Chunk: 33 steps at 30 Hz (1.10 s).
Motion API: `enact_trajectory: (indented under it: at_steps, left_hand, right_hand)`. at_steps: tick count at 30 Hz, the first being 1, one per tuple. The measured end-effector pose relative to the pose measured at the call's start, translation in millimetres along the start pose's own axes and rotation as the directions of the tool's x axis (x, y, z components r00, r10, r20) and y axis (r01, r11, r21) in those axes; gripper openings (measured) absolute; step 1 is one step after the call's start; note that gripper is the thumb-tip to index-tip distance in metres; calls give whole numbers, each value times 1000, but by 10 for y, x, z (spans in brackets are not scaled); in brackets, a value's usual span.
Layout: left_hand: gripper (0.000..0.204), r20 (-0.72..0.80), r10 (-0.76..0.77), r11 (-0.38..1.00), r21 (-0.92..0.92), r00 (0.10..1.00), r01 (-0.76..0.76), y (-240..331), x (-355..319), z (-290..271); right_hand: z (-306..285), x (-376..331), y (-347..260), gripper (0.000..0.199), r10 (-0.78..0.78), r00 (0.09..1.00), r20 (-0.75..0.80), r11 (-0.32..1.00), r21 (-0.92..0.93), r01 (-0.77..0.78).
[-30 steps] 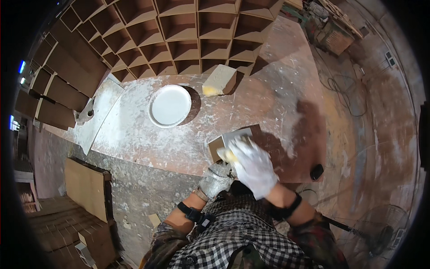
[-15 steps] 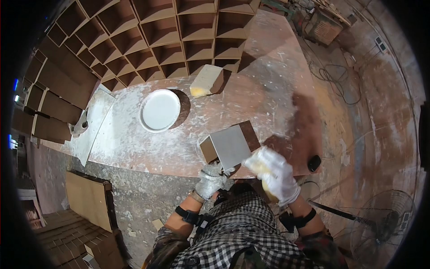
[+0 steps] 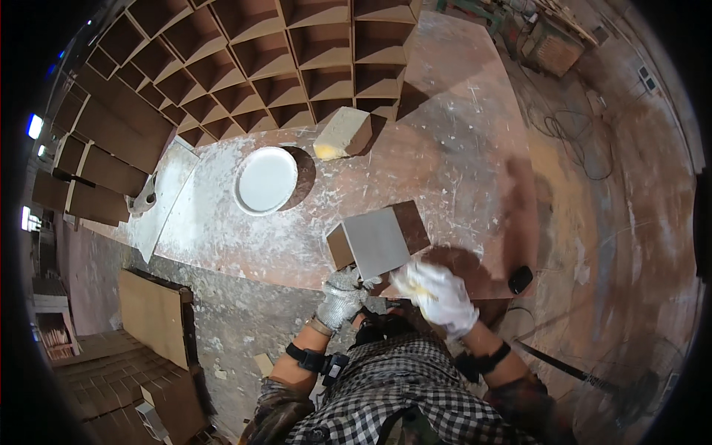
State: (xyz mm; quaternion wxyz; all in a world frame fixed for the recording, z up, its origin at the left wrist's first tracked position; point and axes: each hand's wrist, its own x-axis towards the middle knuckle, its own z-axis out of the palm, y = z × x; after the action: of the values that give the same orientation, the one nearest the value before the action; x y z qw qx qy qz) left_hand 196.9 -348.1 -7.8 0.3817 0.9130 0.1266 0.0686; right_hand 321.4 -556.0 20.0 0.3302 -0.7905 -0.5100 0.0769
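A small brown box (image 3: 341,246) with a light grey upper face (image 3: 380,242) rests near the table's front edge. My left hand (image 3: 343,298), in a grey knit glove, grips the box's near corner; the fingertips are partly hidden. Beside the box's right near corner is my right hand (image 3: 443,298) in a white glove, its fingers blurred by motion. They curl around a yellowish sponge-like pad (image 3: 424,291), mostly covered by the glove. Farther off stands a round white tub (image 3: 265,181) of white material.
A beige block (image 3: 343,133) with a yellow end lies beyond the box. Brown compartment shelving (image 3: 259,55) fills the far left of the table (image 3: 460,148). A small black object (image 3: 521,275) sits at the right edge. Brown panels (image 3: 154,315) stand at lower left; a fan (image 3: 630,393) is at lower right.
My right hand has moved left and slightly up, closer to the box's near side. My left hand keeps its grip; the box has barely shifted. The whole view has turned slightly.
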Motion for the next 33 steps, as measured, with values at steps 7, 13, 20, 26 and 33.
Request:
enact_trajectory:
  at_steps: [7,13,20,26,33]
  left_hand:
    - [34,196,-393,458,-805,898,376,291,157,-344]
    - [45,262,-394,512,-733,881,447,303,296,-586]
    - [80,233,-73,605,-763,970,229,114,72,-592]
    - [52,144,-79,991,119,986,62,100,-164,53]
    - [36,30,6,999,43,1000,-7,190,-65,-34]
  right_hand:
    - [-401,126,-68,48,204,934,-294,963,231,-138]
    - [-305,1020,-428,44,109,991,-71,993,43,-106]
    - [156,1199,182,42,254,965,70,967,-22,-253]
    - [48,898,-22,40,-106,992,74,983,-142,115]
    - [-293,401,-177,48,26,980,197,990,-143,3]
